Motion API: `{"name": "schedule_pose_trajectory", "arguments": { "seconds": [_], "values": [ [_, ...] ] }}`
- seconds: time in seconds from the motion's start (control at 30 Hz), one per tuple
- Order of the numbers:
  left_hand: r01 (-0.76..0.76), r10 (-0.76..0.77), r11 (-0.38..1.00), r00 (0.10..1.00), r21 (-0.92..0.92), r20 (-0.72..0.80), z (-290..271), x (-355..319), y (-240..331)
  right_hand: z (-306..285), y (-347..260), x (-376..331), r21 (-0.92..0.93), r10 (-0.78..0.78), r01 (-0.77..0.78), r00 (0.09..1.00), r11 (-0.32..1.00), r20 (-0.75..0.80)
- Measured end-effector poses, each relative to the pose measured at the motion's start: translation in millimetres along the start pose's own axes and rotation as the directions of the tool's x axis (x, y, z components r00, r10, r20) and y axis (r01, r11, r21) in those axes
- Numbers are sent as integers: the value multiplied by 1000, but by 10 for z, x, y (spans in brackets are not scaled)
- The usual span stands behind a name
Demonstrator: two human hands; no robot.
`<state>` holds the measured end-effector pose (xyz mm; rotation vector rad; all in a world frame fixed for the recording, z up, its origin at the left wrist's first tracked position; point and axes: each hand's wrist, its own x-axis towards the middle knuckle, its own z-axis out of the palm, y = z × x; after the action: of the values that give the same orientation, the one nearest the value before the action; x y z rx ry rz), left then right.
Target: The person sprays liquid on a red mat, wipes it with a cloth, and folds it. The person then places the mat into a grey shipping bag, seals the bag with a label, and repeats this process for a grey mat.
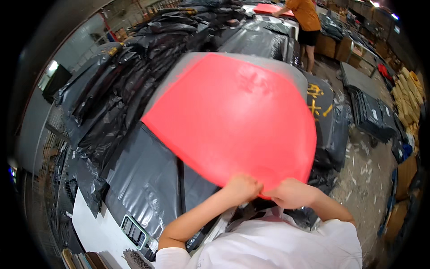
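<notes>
A large, glossy red plastic sheet [233,121] spreads out in front of me, its near edge gathered close to my body. My left hand [243,188] is closed on that edge, knuckles up. Just to its right, my right hand [292,193] grips the same edge in a fist, with only a small gap between the two. Behind the red sheet a translucent grey plastic layer [186,67] shows along its far and left sides. Black plastic bags [143,179] lie flat beneath, to the left of the sheet.
Heaped black plastic bags [134,85] rise along the left. A pale-green-rimmed rectangular object [134,231] rests on a white board [96,228] at lower left. A person in an orange top [306,15] stands at the far end. Black bundles [371,112] sit at right beside the littered floor [363,175].
</notes>
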<state>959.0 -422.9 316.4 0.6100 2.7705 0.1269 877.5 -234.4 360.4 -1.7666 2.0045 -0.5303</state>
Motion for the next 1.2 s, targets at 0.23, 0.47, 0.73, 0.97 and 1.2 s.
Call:
{"name": "schedule_pose_trajectory", "arguments": {
  "seconds": [0.23,0.47,0.73,0.97,1.2],
  "values": [
    [-504,-933,326,-37,-800,-357,-444,-427,-505,-1194,996,-531,489,364,623,329,610,-872],
    [557,-580,613,-163,-560,-798,-671,-1280,-2215,-751,1607,2430,-233,72,-189,898,954,-434],
    [-678,-917,-398,301,-618,260,686,-433,-769,-183,1920,2727,-224,116,-212,919,951,-378],
    [-547,-871,485,-371,-682,-322,-733,-296,-1468,121,1431,2192,-207,-49,-23,940,978,-336],
    [537,-566,817,675,-211,-474,-1101,1364,-1271,522,849,2055,308,-73,113,988,945,-140]
  ]
}}
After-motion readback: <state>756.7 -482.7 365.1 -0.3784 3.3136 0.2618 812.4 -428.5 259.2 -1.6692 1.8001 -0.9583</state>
